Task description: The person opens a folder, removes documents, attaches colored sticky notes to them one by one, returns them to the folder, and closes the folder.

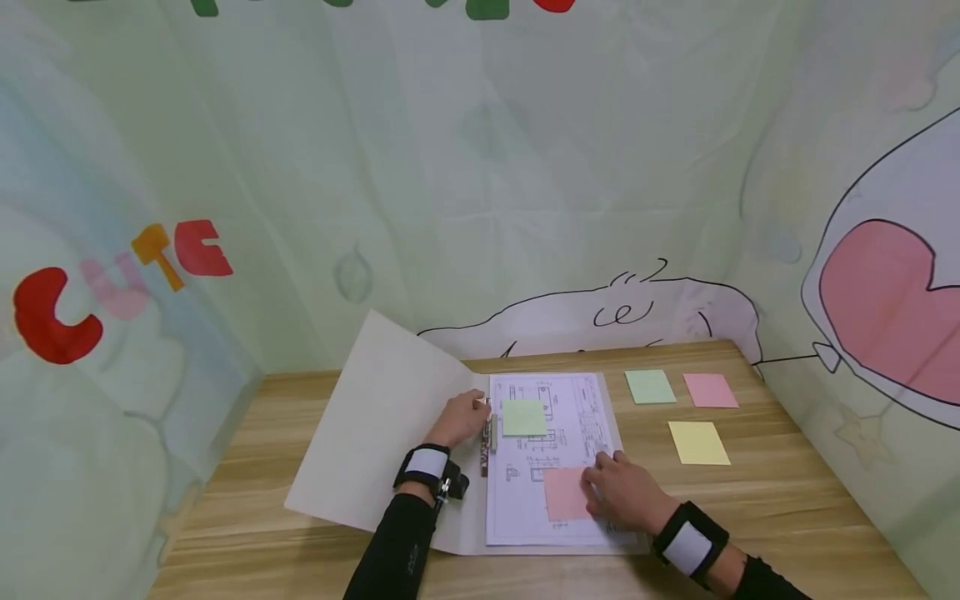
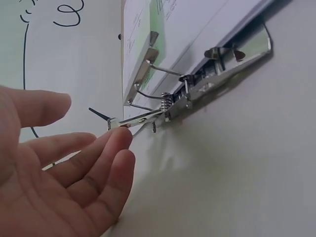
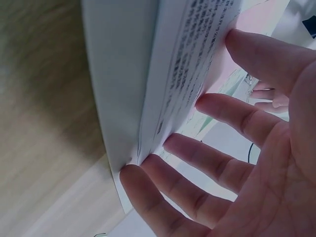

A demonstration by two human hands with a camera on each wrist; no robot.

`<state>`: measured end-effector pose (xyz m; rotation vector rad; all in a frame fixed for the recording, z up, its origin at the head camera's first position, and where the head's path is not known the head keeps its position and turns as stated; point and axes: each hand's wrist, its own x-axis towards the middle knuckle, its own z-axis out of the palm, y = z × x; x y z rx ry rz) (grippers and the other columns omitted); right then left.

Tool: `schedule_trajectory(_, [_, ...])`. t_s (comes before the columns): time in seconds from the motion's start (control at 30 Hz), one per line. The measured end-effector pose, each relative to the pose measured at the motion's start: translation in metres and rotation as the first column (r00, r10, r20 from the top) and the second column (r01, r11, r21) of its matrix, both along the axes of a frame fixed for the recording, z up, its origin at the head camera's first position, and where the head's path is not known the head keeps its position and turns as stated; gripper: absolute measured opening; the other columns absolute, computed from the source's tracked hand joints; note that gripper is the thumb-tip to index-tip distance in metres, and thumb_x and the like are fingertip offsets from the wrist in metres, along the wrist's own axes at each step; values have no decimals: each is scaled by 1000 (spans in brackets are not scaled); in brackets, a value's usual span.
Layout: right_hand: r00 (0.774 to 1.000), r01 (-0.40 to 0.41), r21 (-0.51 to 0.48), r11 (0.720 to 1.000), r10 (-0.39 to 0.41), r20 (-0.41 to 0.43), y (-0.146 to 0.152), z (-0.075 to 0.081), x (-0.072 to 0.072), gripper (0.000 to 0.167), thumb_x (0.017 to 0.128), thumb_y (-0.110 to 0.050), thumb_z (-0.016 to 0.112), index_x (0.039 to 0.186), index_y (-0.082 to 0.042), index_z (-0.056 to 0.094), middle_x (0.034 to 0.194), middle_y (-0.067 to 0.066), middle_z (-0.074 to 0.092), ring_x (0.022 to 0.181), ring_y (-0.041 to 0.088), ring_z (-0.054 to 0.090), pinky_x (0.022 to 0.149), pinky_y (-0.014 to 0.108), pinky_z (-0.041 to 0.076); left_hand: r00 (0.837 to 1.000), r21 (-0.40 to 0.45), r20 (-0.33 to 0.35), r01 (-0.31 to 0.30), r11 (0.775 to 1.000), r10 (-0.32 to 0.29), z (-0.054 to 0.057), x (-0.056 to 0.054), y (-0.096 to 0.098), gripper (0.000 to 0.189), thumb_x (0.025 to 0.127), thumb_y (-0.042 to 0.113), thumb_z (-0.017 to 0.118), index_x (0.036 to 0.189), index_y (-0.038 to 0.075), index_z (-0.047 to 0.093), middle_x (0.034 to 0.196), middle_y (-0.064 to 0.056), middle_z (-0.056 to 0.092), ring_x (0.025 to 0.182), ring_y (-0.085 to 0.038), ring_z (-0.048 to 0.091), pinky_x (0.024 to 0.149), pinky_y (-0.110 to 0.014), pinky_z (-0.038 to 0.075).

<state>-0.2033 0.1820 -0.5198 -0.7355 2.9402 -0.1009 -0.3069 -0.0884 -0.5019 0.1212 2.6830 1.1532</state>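
A white clip folder (image 1: 375,417) lies opened on the wooden table, its cover tilted up at the left. Its right side carries a stack of papers (image 1: 517,517) printed with technical drawings. A green sticky note (image 1: 524,418) lies on the top sheet near the metal clip (image 2: 197,81), and a pink sticky note (image 1: 564,493) lies lower down. My left hand (image 1: 457,419) touches the clip's lever (image 2: 140,118) with its fingertips, thumb held apart. With fingers spread, my right hand (image 1: 626,493) rests on the papers' right edge, its thumb and index fingertips at the pink note.
Right of the folder, a second green note (image 1: 650,387), a second pink note (image 1: 710,390) and a yellow note (image 1: 699,443) lie on the table (image 1: 780,517). A printed cloth backdrop (image 1: 480,208) stands behind and at both sides.
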Motion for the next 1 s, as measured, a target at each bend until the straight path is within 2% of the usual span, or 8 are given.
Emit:
schedule_trajectory(0.1, [1000,4,2,1000,-4,8,0,-1,0,32,80,-36,74,101,-14,69,88,5,55,74,21,44,62,32,42,1000,-3,11,13,1000,-13,0,1,0,36,96,21,48,124,0,55,104,-14,61,87,-24,55,73,-39,47])
schedule_trajectory(0.23, [1000,-2,-8,1000,2,8,0,-3,0,30,79,-35,75,99,-13,69,87,4,54,73,20,43,61,32,40,997,19,67,29,999,-30,-3,1,0,28,96,25,49,107,1,57,86,-10,55,78,-23,50,63,-34,39])
schedule_trajectory(0.33, [1000,-8,-29,1000,8,15,0,-4,1,29,79,-34,75,99,-13,68,87,4,53,73,20,42,61,32,40,993,54,117,-9,999,2,-7,1,0,32,97,28,48,110,-1,56,87,-10,54,80,-24,50,66,-34,39])
schedule_trajectory(0.43, [1000,-10,-42,999,11,22,-1,-5,1,30,79,-34,75,99,-14,69,88,4,54,74,20,42,62,32,40,991,76,129,-52,996,42,-10,0,1,35,97,27,48,114,-2,56,92,-12,56,83,-25,51,69,-36,41])
schedule_trajectory(0.63, [1000,-7,-37,999,8,18,0,-6,0,31,79,-35,75,100,-14,69,88,4,54,74,20,43,62,32,40,991,91,61,-124,988,118,-11,0,1,37,96,25,51,122,-2,57,102,-11,61,88,-23,52,75,-37,45])
schedule_trajectory(0.73, [1000,-1,-38,999,2,27,1,-5,0,31,79,-35,75,100,-14,69,88,4,53,74,20,42,62,32,39,989,117,18,-146,982,145,-6,0,0,33,96,24,51,116,1,62,97,-10,64,85,-22,54,73,-36,45])
schedule_trajectory(0.87, [1000,5,-48,999,-3,29,1,-3,-2,30,79,-34,75,100,-13,68,89,5,53,74,21,42,62,33,39,991,134,-11,-134,982,136,-2,0,-4,25,95,22,52,105,5,67,85,-4,63,79,-20,54,66,-31,42])
schedule_trajectory(1.0, [1000,8,-51,999,-7,22,2,-2,-2,30,78,-33,76,99,-13,68,88,5,53,74,21,42,62,33,39,996,121,-32,-78,990,83,-1,2,-9,21,95,22,55,99,7,69,81,-2,62,76,-18,53,64,-29,41])
